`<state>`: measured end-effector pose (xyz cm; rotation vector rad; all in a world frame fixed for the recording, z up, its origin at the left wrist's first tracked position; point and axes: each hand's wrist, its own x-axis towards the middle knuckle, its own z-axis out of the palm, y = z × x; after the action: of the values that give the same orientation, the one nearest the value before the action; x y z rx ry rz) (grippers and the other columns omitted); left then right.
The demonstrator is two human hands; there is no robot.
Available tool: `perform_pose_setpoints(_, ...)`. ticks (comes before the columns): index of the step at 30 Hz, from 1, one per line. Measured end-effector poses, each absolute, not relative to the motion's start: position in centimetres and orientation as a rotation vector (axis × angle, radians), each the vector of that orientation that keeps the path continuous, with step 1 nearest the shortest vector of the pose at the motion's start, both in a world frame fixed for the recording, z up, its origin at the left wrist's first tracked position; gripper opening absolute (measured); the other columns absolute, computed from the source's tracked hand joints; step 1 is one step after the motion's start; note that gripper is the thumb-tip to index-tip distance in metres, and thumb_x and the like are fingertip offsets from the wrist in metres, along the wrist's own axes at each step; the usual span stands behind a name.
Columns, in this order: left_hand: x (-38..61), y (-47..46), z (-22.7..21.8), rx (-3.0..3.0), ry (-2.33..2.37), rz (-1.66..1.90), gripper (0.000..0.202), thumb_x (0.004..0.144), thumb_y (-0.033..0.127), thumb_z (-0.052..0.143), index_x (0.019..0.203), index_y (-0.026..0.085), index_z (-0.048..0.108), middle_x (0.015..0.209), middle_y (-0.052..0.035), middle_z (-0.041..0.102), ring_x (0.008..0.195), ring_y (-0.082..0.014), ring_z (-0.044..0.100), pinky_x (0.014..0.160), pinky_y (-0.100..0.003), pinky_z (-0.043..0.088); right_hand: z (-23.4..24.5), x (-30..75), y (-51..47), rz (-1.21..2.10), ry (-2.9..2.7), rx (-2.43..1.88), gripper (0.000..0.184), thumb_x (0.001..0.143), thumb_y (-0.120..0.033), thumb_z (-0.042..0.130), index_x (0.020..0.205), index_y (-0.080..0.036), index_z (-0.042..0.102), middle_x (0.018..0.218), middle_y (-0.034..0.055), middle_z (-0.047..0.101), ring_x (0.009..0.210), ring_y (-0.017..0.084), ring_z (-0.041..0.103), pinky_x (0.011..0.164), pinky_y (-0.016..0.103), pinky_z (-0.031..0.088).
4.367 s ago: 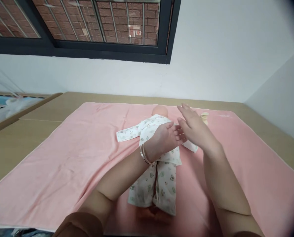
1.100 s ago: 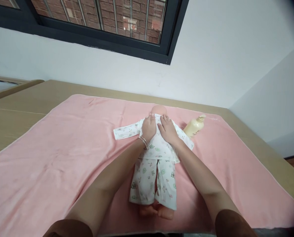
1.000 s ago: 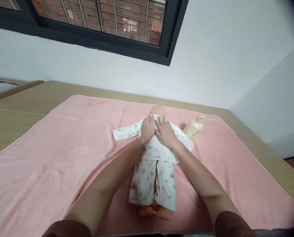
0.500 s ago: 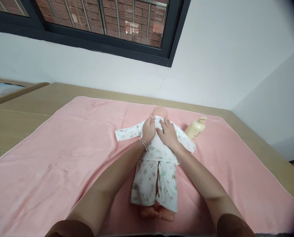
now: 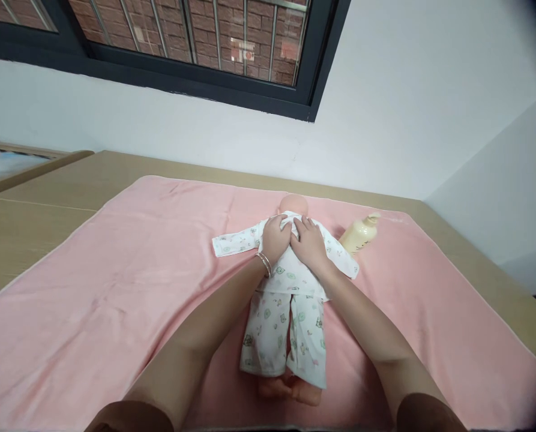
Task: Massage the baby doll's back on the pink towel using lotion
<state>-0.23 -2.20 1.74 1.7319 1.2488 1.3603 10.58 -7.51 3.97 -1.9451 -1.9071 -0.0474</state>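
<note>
A baby doll point(image 5: 293, 204) lies stretched out with its head away from me, dressed in a white printed top point(image 5: 292, 276) and matching trousers point(image 5: 266, 336). Its sleeves spread to both sides, and bare feet show below the trouser legs. My left hand point(image 5: 275, 239), with bracelets at the wrist, rests on the upper left of the top, fingers laid on the cloth. Flat beside it on the upper right lies my right hand point(image 5: 308, 243), fingers spread. The two thumbs are close together near the doll's midline. Neither hand grips anything visible.
A pale yellow pump bottle point(image 5: 360, 235) lies tilted by the doll's right-hand sleeve. Beneath everything is a pink blanket point(image 5: 114, 270) over a wooden surface point(image 5: 38, 222). A white wall point(image 5: 249, 150) and a dark-framed window point(image 5: 195, 75) stand behind.
My left hand has flattened slightly on the top, its thumb now nearer the right hand. The doll and bottle keep their places; the view has shifted a little.
</note>
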Motion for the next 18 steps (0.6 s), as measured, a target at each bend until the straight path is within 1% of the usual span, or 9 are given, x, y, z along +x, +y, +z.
perform_pose_setpoints(3, -0.3, -2.0, 1.7, 1.604, 1.232, 1.361, 0.026, 0.082, 0.020, 0.056, 0.106, 0.018, 0.067, 0.117, -0.0088, 0.070, 0.113, -0.0234, 0.063, 0.106, -0.039, 0.046, 4.0, 9.7, -8.2, -0.072, -1.972, -1.937, 0.057, 0.094, -0.035, 0.047, 0.147, -0.014, 0.045, 0.157, 0.0163, 0.032, 0.146, 0.038, 0.026, 0.118, 0.056, 0.022)
perform_pose_setpoints(6, -0.5, -1.6, 1.6, 1.547, 1.211, 1.357, 0.026, 0.080, 0.018, 0.057, 0.103, 0.018, 0.067, 0.115, -0.0077, 0.071, 0.112, -0.0223, 0.064, 0.104, -0.037, 0.047, 4.1, 9.5, -8.8, -0.006, -2.021, -1.923, 0.069, 0.087, -0.040, 0.057, 0.149, -0.014, 0.040, 0.160, 0.0162, 0.026, 0.148, 0.041, 0.019, 0.118, 0.059, 0.018)
perform_pose_setpoints(8, -0.5, -1.4, 1.6, 1.534, 1.215, 1.352, 0.026, 0.080, 0.017, 0.056, 0.104, 0.017, 0.067, 0.115, -0.0078, 0.071, 0.112, -0.0220, 0.064, 0.104, -0.037, 0.048, 4.2, 9.9, -8.7, 0.062, -2.035, -1.893, 0.077, 0.081, -0.041, 0.062, 0.150, -0.015, 0.039, 0.160, 0.0158, 0.025, 0.148, 0.042, 0.018, 0.118, 0.059, 0.018)
perform_pose_setpoints(9, -0.6, -1.4, 1.6, 1.534, 1.223, 1.350, 0.027, 0.080, 0.017, 0.055, 0.105, 0.017, 0.067, 0.116, -0.0081, 0.071, 0.112, -0.0221, 0.064, 0.104, -0.037, 0.048, 4.2, 10.2, -8.5, 0.093, -2.023, -1.869, 0.077, 0.080, -0.040, 0.063, 0.150, -0.016, 0.040, 0.160, 0.0151, 0.026, 0.148, 0.041, 0.019, 0.118, 0.058, 0.019)
perform_pose_setpoints(11, -0.6, -1.5, 1.5, 1.576, 1.250, 1.352, 0.029, 0.082, 0.018, 0.053, 0.107, 0.017, 0.067, 0.116, -0.0087, 0.071, 0.112, -0.0229, 0.063, 0.104, -0.038, 0.048, 4.0, 11.0, -7.8, 0.127, -1.946, -1.811, 0.070, 0.081, -0.034, 0.058, 0.147, -0.015, 0.044, 0.156, 0.0139, 0.035, 0.145, 0.036, 0.027, 0.118, 0.052, 0.023)
perform_pose_setpoints(13, -0.7, -1.6, 1.4, 1.663, 1.279, 1.368, 0.029, 0.082, 0.018, 0.053, 0.107, 0.017, 0.068, 0.116, -0.0086, 0.071, 0.112, -0.0236, 0.063, 0.105, -0.040, 0.047, 3.7, 11.9, -7.0, 0.109, -1.842, -1.776, 0.059, 0.084, -0.029, 0.050, 0.140, -0.013, 0.051, 0.148, 0.0135, 0.048, 0.138, 0.030, 0.040, 0.117, 0.047, 0.028)
perform_pose_setpoints(14, -0.7, -1.7, 1.4, 1.715, 1.288, 1.380, 0.029, 0.082, 0.018, 0.052, 0.106, 0.018, 0.068, 0.115, -0.0083, 0.071, 0.113, -0.0236, 0.062, 0.106, -0.040, 0.046, 3.4, 12.2, -6.7, 0.085, -1.802, -1.773, 0.054, 0.084, -0.027, 0.048, 0.136, -0.012, 0.055, 0.143, 0.0133, 0.053, 0.134, 0.029, 0.045, 0.117, 0.046, 0.028)
perform_pose_setpoints(16, -0.6, -1.8, 1.3, 1.808, 1.305, 1.401, 0.029, 0.081, 0.016, 0.051, 0.104, 0.018, 0.069, 0.116, -0.0082, 0.070, 0.115, -0.0237, 0.060, 0.109, -0.040, 0.044, 3.0, 12.6, -6.2, 0.029, -1.775, -1.783, 0.047, 0.087, -0.028, 0.045, 0.130, -0.013, 0.059, 0.137, 0.0127, 0.058, 0.129, 0.028, 0.049, 0.117, 0.048, 0.025)
perform_pose_setpoints(18, -0.6, -1.7, 1.1, 1.880, 1.318, 1.393, 0.030, 0.081, 0.014, 0.050, 0.103, 0.017, 0.069, 0.118, -0.0095, 0.070, 0.117, -0.0243, 0.059, 0.110, -0.041, 0.043, 2.6, 12.8, -6.0, -0.015, -1.785, -1.801, 0.045, 0.090, -0.030, 0.043, 0.130, -0.015, 0.059, 0.138, 0.0125, 0.057, 0.129, 0.029, 0.048, 0.118, 0.051, 0.020)
